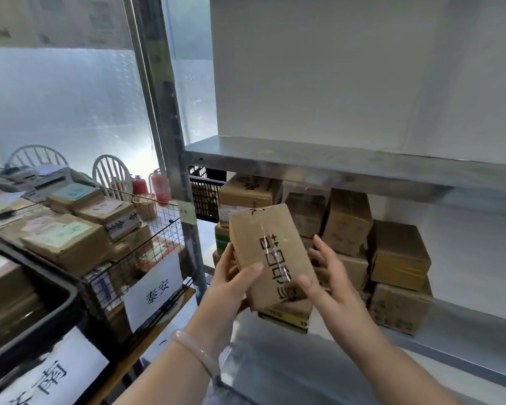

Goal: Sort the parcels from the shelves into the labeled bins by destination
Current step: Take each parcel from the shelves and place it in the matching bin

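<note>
A small brown cardboard parcel (270,254) with black printed characters and clear tape is held up in front of the shelf. My left hand (231,283) grips its left side, thumb lying across the front face. My right hand (323,276) is at its right edge, thumb on the front and fingers spread behind it. Several more brown parcels (398,252) are stacked on the lower metal shelf (450,343) behind. At the left stands a wire-mesh bin (146,258) full of parcels, with a white paper label (154,289). A black bin (41,314) with another label (50,378) sits nearer to me.
The upper metal shelf (319,162) is bare and a steel upright (173,141) stands between shelf and bins. A black plastic crate (206,194) sits behind the shelf. Two white chairs (111,173), red fire extinguishers (159,185) and a printer (38,179) are at the back left.
</note>
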Available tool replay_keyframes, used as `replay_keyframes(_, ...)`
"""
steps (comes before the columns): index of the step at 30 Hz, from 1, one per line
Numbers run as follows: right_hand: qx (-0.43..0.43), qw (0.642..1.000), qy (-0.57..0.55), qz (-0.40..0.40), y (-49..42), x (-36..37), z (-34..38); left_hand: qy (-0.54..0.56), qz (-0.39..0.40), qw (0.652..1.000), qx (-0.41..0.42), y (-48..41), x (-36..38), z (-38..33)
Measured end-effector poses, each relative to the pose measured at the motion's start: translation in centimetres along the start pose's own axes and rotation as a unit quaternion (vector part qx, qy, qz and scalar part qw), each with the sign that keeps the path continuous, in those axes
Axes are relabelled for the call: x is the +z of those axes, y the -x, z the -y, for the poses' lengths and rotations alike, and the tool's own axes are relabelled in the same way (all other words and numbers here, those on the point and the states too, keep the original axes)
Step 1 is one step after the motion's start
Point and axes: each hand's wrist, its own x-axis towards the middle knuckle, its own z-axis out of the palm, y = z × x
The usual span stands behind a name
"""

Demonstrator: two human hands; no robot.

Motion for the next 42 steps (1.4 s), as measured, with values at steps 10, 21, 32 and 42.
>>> replay_keyframes(10,-0.056,0.995,0.083,0.001,-2.1,7.4,1.0,-0.040,-0.124,0.991,0.039,3.3,-6.8,-1.9)
replay_keyframes(21,-0.163,0.940,0.278,0.107,-1.1,17.2,3.3,0.026,-0.212,0.975,0.054,7.4,-15.2,-3.9)
replay_keyframes(32,-0.172,0.956,0.169,0.168,0.2,29.6,5.4,-0.109,-0.298,0.945,0.076,14.5,-26.0,-7.4)
replay_keyframes(42,-0.176,0.926,0.197,0.269,-3.2,41.8,8.3,-0.324,-0.478,0.815,0.050,19.9,-36.2,-7.7)
